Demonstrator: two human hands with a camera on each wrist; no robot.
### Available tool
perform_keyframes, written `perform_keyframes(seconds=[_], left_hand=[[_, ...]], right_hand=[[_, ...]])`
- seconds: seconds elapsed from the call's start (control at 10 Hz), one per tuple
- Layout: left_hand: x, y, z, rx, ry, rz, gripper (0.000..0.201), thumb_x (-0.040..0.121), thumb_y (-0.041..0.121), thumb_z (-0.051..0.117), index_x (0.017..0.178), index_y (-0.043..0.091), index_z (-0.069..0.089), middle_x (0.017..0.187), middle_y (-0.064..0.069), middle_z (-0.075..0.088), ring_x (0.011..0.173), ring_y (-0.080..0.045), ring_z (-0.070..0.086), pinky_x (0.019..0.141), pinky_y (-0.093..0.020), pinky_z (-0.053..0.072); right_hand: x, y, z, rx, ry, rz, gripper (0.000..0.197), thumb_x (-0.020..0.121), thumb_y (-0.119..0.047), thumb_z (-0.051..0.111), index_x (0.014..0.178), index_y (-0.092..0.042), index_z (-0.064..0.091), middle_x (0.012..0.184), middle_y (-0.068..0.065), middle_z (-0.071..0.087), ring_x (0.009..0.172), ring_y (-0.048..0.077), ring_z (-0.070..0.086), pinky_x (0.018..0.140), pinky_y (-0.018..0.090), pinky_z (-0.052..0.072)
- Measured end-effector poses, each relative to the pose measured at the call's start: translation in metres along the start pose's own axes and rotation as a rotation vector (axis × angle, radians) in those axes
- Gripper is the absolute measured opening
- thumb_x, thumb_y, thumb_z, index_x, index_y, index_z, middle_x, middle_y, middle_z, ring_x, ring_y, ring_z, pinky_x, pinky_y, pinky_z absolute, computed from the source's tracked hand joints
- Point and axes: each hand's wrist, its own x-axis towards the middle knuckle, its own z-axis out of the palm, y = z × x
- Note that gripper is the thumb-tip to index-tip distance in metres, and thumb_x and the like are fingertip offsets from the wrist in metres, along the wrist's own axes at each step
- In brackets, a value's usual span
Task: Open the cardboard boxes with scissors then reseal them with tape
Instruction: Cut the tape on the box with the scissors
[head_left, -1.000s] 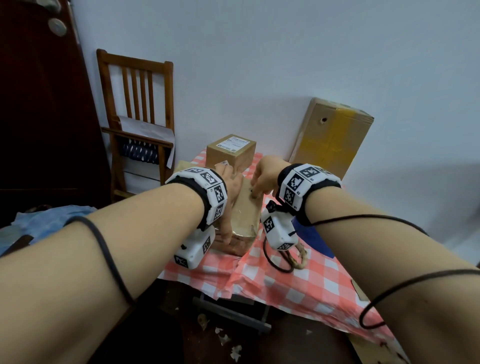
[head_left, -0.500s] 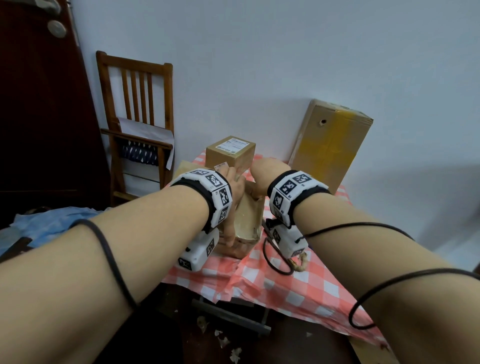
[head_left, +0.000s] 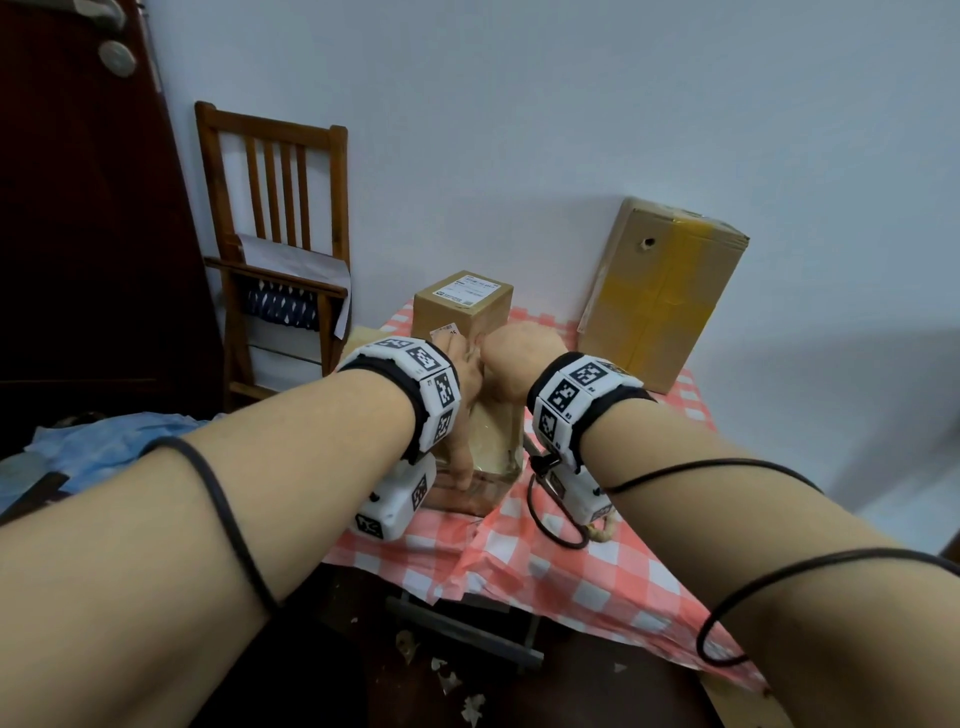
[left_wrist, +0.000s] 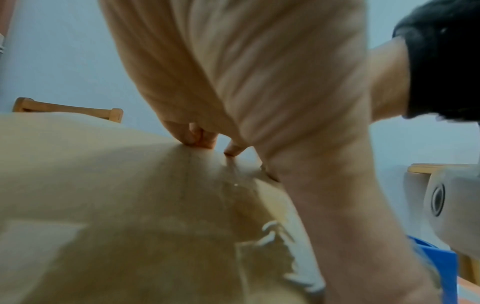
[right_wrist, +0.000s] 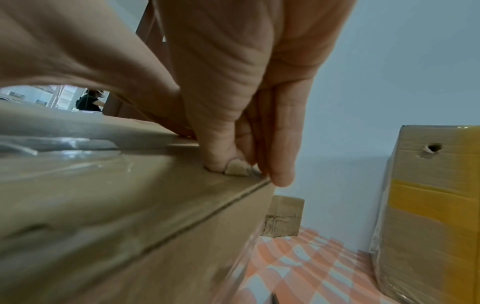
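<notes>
The cardboard box (head_left: 496, 441) sits near the table's (head_left: 597, 587) front edge. The left hand (head_left: 462, 395) presses its top with straight fingers. The right hand (right_wrist: 233, 102) pinches the top's far corner.

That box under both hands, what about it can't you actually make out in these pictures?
- Head view: the box top is mostly hidden by the left hand and right hand.
- Left wrist view: the seam is motion-blurred; cut or taped, I cannot tell.
- Right wrist view: what the right thumb and fingers pinch at the box edge is too small to identify.
- Scissors and tape roll: not clearly seen in any view.
</notes>
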Motion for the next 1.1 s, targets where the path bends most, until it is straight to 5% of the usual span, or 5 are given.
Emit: perform_keyframes(seconds=[0.2, 0.4, 0.7, 0.9, 1.1], left_hand=[[0.001, -0.002, 0.006, -0.093, 0.037, 0.058, 0.09, 0.079, 0.037, 0.075, 0.146, 0.002, 0.026, 0.149, -0.024, 0.026, 0.137, -0.038, 0.028, 0.109, -0.045, 0.028], [-0.004, 0.0, -0.002, 0.09, -0.046, 0.035, 0.132, 0.046, 0.073, 0.079, 0.146, 0.011, 0.018, 0.136, -0.017, 0.029, 0.128, -0.032, 0.028, 0.105, -0.046, 0.035], [-0.003, -0.004, 0.003, 0.031, -0.02, 0.019, 0.128, 0.04, 0.069, 0.082, 0.139, 0.011, 0.026, 0.131, -0.017, 0.033, 0.123, -0.031, 0.033, 0.103, -0.045, 0.037], [-0.005, -0.011, -0.006, -0.004, -0.091, 0.112, 0.122, 0.045, 0.06, 0.087, 0.143, 0.03, 0.021, 0.127, -0.009, 0.039, 0.121, -0.028, 0.038, 0.102, -0.044, 0.04], [0.006, -0.011, -0.003, -0.126, -0.184, 0.092, 0.091, 0.051, 0.052, 0.087, 0.127, 0.026, 0.045, 0.12, -0.004, 0.049, 0.109, -0.023, 0.051, 0.093, -0.042, 0.049]], right_hand=[[-0.003, 0.002, -0.002, 0.025, -0.024, -0.008, 0.018, 0.093, -0.018, 0.049, 0.098, -0.007, 0.062, 0.086, 0.004, 0.057, 0.098, 0.025, 0.061, 0.074, 0.028, 0.045], [-0.001, 0.006, 0.001, 0.02, -0.031, 0.022, 0.014, 0.09, -0.016, 0.058, 0.099, -0.006, 0.063, 0.098, 0.007, 0.062, 0.095, 0.025, 0.062, 0.072, 0.028, 0.047], [-0.002, 0.004, 0.001, -0.01, -0.001, 0.001, 0.007, 0.091, -0.013, 0.056, 0.091, -0.008, 0.061, 0.084, 0.003, 0.051, 0.087, 0.023, 0.058, 0.069, 0.028, 0.044], [-0.007, 0.028, 0.009, 0.468, -0.005, 0.138, 0.021, 0.088, -0.017, 0.057, 0.073, -0.005, 0.066, 0.077, 0.009, 0.07, 0.071, 0.021, 0.068, 0.07, 0.03, 0.057], [-0.009, 0.042, 0.027, 0.789, -0.103, 0.159, 0.031, 0.089, -0.001, 0.054, 0.117, -0.005, 0.064, 0.102, 0.016, 0.07, 0.085, 0.022, 0.067, 0.087, 0.036, 0.055]])
